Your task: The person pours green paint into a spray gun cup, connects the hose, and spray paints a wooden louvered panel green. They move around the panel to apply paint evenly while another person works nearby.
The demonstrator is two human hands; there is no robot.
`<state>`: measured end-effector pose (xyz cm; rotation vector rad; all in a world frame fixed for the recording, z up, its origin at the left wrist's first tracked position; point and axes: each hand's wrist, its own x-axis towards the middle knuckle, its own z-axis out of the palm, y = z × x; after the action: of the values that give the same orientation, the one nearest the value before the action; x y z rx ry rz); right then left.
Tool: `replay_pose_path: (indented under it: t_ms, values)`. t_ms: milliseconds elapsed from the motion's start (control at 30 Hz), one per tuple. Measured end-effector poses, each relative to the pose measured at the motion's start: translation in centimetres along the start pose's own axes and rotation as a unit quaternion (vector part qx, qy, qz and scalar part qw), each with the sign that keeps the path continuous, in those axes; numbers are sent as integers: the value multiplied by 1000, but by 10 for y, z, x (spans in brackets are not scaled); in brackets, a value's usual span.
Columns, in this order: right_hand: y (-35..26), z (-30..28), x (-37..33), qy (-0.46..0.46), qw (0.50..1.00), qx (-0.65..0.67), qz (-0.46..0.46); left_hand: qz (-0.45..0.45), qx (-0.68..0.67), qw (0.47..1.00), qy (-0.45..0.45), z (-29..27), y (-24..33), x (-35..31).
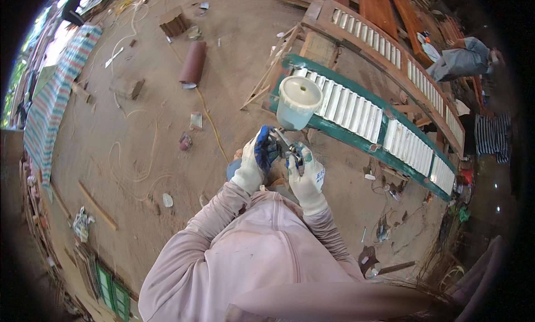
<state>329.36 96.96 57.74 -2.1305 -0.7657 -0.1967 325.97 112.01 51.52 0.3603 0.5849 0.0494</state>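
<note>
In front of my chest both my hands wear white gloves with blue palms. My right hand [305, 180] is closed around a small metal tool [287, 143] with a narrow grey shaft and a dark part by the fingers; its exact kind is not clear. My left hand [253, 163] is raised beside the tool's tip with its fingers curled in, and whatever they hold is hidden. Just beyond the hands a lidded, translucent plastic bucket [298, 104] stands on the near-left end of a green-framed louvred shutter [351, 113] with white slats.
A brown wooden louvred frame [384, 37] lies behind the green one. At the right a person in grey clothing [462, 60] bends down. A reddish-brown cylinder [193, 63], wood blocks [174, 22] and a yellow cord [210, 118] lie on the dirt floor at left.
</note>
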Motion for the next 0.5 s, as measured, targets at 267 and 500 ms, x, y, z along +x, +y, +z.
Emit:
replay_pose_path:
  t_ms: [267, 500]
  values:
    - [-28, 20, 41, -69, 995, 50, 59, -36, -80, 996, -31, -7, 37, 31]
    - [-47, 57, 67, -34, 942, 308, 130, 104, 210, 969, -75, 16, 89, 17]
